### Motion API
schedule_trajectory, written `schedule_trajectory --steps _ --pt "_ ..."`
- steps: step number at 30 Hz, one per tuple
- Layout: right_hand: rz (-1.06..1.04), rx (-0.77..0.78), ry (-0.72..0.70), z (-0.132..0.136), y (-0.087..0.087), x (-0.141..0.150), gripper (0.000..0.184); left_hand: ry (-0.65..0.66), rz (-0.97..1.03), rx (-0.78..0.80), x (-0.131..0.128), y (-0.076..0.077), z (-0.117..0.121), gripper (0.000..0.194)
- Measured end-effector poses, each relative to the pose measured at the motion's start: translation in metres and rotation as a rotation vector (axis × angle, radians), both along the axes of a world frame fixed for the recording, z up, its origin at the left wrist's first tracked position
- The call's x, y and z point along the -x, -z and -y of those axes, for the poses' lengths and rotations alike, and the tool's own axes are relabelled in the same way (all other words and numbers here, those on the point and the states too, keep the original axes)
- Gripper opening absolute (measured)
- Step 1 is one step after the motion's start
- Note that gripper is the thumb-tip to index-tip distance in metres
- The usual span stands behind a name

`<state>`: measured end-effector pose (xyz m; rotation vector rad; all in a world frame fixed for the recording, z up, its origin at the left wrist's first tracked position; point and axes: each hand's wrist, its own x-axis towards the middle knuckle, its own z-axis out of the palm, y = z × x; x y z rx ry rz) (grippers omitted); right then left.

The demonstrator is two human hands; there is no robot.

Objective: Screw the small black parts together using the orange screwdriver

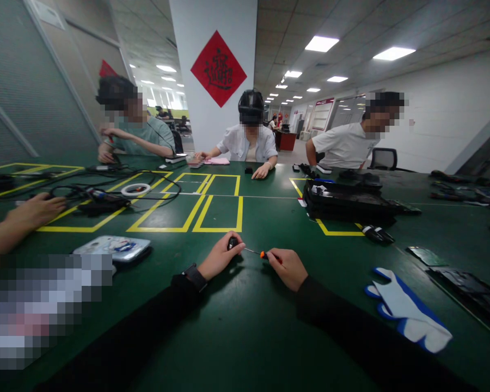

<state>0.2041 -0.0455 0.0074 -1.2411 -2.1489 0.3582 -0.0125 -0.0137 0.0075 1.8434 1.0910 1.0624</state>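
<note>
My right hand (pixel 288 267) is closed around the handle of a screwdriver (pixel 263 255), orange and black, whose thin metal shaft points left. In my left hand (pixel 222 256) is a small black object (pixel 231 243), pinched between thumb and fingers; its kind is too small to make out. The screwdriver's tip reaches the fingertips of my left hand, by the black object. Whether the tip touches that object is hidden. Both hands are just above the green table (pixel 228 332), near its middle.
Left of my arms lies a phone-like case (pixel 114 247). A white and blue glove (pixel 410 310) lies at right, beyond it dark panels (pixel 473 286). Black trays (pixel 343 201) stand further back. Cables and a white ring (pixel 135 189) lie at left, near another person's hand (pixel 35 212). Several people sit around.
</note>
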Motion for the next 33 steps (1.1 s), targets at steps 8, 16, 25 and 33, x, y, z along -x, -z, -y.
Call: schedule_trajectory --steps 8,16,25,33 --pt "-0.204 -0.073 -0.070 -0.0005 -0.0012 0.0008 0.017 -0.057 0.015 0.089 0.0009 0.0038 -0.0011 0.026" --pt "-0.157 0.135 -0.051 0.0004 -0.0034 0.0006 0.032 -0.025 0.015 0.056 0.0007 0.0002 0.0008 0.023" --pt "-0.272 0.021 -0.108 -0.0010 -0.0029 -0.0001 0.022 -0.040 0.003 0.069 0.0003 0.0012 -0.0001 0.023" --pt "-0.275 0.217 -0.053 -0.0014 0.0004 0.0004 0.034 0.005 0.001 0.024 0.0001 0.0013 -0.0007 0.020"
